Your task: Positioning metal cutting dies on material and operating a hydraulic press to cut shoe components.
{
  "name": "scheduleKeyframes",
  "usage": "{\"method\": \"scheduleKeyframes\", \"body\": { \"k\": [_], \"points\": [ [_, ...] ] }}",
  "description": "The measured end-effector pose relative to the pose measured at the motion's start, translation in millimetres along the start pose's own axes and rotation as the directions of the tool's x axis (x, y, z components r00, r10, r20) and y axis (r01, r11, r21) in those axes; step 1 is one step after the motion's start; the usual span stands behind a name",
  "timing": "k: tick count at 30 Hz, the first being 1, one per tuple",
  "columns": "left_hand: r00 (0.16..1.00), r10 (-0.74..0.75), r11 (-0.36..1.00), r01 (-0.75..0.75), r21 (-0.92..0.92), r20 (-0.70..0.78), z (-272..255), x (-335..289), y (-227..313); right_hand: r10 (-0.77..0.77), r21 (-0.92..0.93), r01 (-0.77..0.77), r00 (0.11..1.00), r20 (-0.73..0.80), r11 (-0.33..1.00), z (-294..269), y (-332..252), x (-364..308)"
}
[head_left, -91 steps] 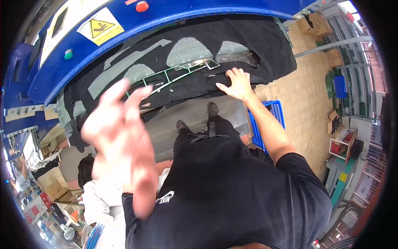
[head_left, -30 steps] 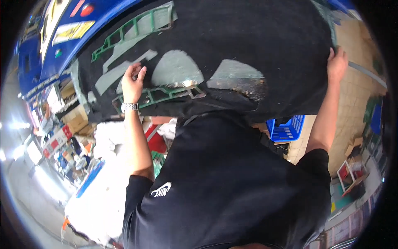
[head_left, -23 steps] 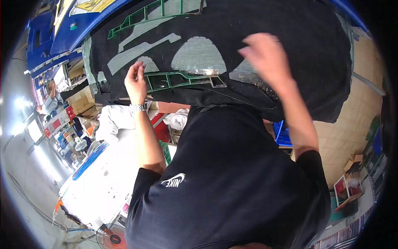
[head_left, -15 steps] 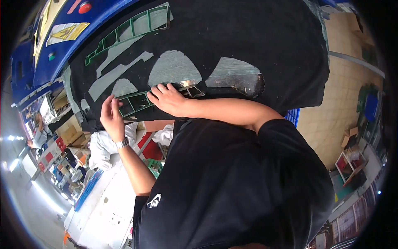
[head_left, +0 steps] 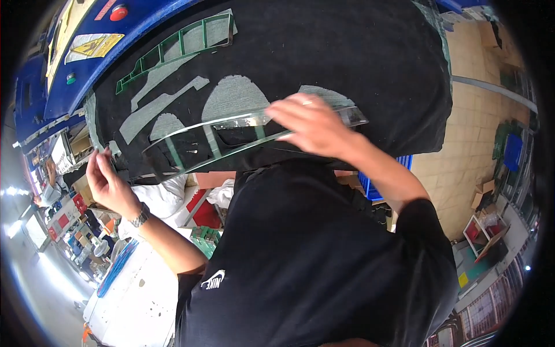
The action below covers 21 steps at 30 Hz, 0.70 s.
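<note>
A long cutting die (head_left: 211, 141), a narrow metal frame with green crossbars, slants over the near side of the black cloth (head_left: 358, 52). My right hand (head_left: 315, 127), a little blurred, has its fingers wrapped over the die near its right end. Off the die's left end, my left hand (head_left: 110, 185) is raised with fingers apart and nothing visible in it. Behind the die lie grey-green cut-out shapes: a rounded one (head_left: 236, 98), a smaller one (head_left: 167, 126) partly covered by the frame, and another (head_left: 326, 95) partly hidden by my right hand.
A second green die (head_left: 176, 46) lies at the far left of the cloth, with narrow cut-out strips (head_left: 162, 110) beside it. Beyond stands a blue machine (head_left: 144, 20) with a red button (head_left: 118, 13). A white table (head_left: 136, 289) is at lower left, a blue crate (head_left: 370, 188) at right.
The near die has shifted and tilted, with its right end reaching farther right. My right hand has moved right along with it. My left hand has drawn away to the left.
</note>
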State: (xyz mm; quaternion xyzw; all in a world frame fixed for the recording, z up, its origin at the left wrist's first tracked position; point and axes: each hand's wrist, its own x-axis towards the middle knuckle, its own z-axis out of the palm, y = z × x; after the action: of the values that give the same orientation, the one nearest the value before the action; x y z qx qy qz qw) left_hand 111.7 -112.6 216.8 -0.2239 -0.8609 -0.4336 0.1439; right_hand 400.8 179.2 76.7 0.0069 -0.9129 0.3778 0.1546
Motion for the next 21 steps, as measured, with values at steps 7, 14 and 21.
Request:
{"method": "scheduleKeyframes", "body": {
  "k": [7,14,21],
  "points": [
    [0.909,-0.101,0.971,0.179,-0.160,0.404,122,-36,10,0.217,-0.226,-0.236,0.971,-0.103,0.945,-114,65,-102],
    [0.718,-0.037,0.966,0.203,-0.159,0.695,217,-88,26,0.283,-0.261,-0.310,0.949,-0.137,0.914,-148,116,-133],
    [0.602,0.145,0.986,-0.020,-0.167,0.785,250,-108,33,0.289,-0.291,-0.293,0.956,-0.056,0.911,-156,141,-144]
  ]
}}
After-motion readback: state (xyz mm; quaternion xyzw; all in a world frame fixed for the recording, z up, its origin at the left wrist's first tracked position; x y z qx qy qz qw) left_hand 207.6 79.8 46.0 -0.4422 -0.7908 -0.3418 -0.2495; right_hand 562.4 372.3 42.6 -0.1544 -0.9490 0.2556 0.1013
